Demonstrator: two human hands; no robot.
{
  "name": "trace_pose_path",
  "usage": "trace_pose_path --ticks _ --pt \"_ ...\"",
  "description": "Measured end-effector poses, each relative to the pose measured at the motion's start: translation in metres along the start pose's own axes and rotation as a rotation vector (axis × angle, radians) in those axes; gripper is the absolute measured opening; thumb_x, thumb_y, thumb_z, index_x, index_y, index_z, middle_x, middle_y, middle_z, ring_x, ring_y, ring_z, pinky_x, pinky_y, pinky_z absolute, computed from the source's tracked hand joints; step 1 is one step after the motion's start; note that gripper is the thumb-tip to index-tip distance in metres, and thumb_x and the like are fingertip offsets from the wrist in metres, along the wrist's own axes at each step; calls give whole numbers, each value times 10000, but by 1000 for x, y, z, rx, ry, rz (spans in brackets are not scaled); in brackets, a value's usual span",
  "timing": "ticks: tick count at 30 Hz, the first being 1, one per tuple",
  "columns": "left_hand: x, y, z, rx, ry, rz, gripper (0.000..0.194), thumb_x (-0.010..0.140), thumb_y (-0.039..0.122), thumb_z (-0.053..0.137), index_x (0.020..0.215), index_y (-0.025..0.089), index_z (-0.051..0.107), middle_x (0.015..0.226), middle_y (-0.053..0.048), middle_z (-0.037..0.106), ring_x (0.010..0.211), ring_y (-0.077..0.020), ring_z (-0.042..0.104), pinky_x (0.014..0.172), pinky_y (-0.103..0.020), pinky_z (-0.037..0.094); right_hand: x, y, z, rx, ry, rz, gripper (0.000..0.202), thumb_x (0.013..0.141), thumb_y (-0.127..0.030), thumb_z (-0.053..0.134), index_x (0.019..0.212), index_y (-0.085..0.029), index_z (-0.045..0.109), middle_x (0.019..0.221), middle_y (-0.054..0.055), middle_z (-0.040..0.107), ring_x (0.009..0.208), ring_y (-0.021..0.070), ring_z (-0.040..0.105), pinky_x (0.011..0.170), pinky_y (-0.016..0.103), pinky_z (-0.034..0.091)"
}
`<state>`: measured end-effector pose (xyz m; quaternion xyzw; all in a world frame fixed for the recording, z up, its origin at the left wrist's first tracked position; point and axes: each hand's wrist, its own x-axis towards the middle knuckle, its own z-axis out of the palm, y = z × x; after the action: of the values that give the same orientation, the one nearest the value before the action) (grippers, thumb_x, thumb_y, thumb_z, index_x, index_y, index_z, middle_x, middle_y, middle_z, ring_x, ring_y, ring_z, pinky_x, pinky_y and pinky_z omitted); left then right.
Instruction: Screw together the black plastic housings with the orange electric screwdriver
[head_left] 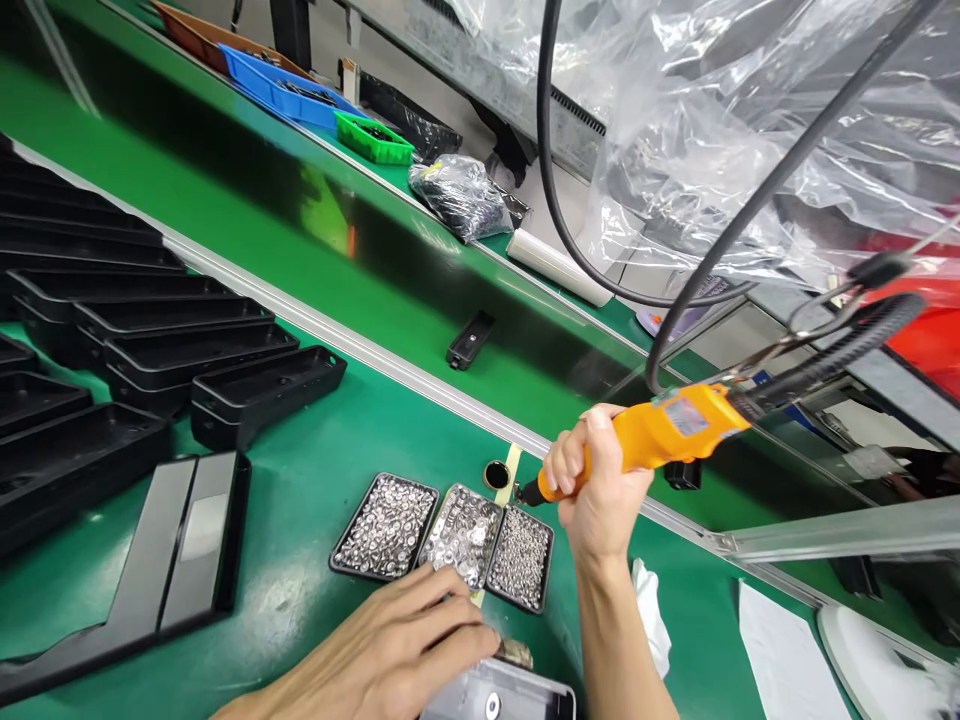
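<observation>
Crowding the right hand and electric screwdriver — three screw trays, black housings.

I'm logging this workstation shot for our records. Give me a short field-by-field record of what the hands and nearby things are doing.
right hand: grips orange electric screwdriver, tip pointing down-left
left hand: flat on the bench, fingers at the near edge of the screw trays
trays: three, side by side, full of small silver parts
bench surface: green mat
left side: stacked black housings
</observation>
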<state>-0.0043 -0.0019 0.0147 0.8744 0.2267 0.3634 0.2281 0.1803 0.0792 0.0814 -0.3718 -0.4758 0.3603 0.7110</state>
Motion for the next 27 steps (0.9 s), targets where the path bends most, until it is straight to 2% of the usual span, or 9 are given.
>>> trace_pose_path --ticks 2,4,7,9,13,16,27 --pt "-3 -1 2 -67 -56 -28 543 838 442 857 1272 250 593 1112 -14 693 958 -236 628 813 -344 561 -10 -24 -1 5 -16 14 192 987 -290 678 927 -218 511 521 -110 380 369 63 311 362 156 361" --pt "-7 -4 6 -127 -117 -60 652 745 429 934 1265 245 586 1109 -17 674 1007 -259 614 894 -392 552 -24 -46 -2 11 -41 42 167 1020 -272 612 897 -215 514 520 -105 366 366 61 280 360 153 364" --pt "-14 -8 14 -184 -164 -89 641 812 530 868 1296 242 562 1128 -36 648 1076 -280 588 1028 -485 481 -49 -70 -4 18 -83 89 161 1060 -286 527 917 -219 555 521 -104 347 358 54 234 367 144 372" --pt "-16 -10 16 -201 -178 -102 624 838 559 835 1300 246 558 1141 -37 638 1096 -278 575 1048 -492 449 -68 -78 -4 16 -88 114 143 1069 -309 509 969 -232 577 524 -106 339 356 52 222 377 144 375" --pt "-16 -11 15 -204 -209 -124 593 844 546 832 1291 256 569 1131 -22 640 1070 -262 579 1009 -458 439 -97 -79 -3 9 -118 145 111 1068 -318 512 1000 -257 573 527 -107 329 365 58 236 397 150 366" --pt "-14 -10 13 -201 -209 -120 576 844 540 836 1278 265 577 1117 -7 648 1042 -247 586 993 -434 427 -108 -75 -4 8 -152 139 99 1072 -316 514 1003 -265 564 528 -109 329 370 63 246 403 153 343" --pt "-13 -9 12 -226 -190 -116 584 830 533 856 1266 276 566 1078 12 637 1003 -224 573 950 -403 403 -115 -66 -10 4 -164 170 82 1069 -319 513 1019 -274 561 547 -104 347 389 71 273 425 165 352"
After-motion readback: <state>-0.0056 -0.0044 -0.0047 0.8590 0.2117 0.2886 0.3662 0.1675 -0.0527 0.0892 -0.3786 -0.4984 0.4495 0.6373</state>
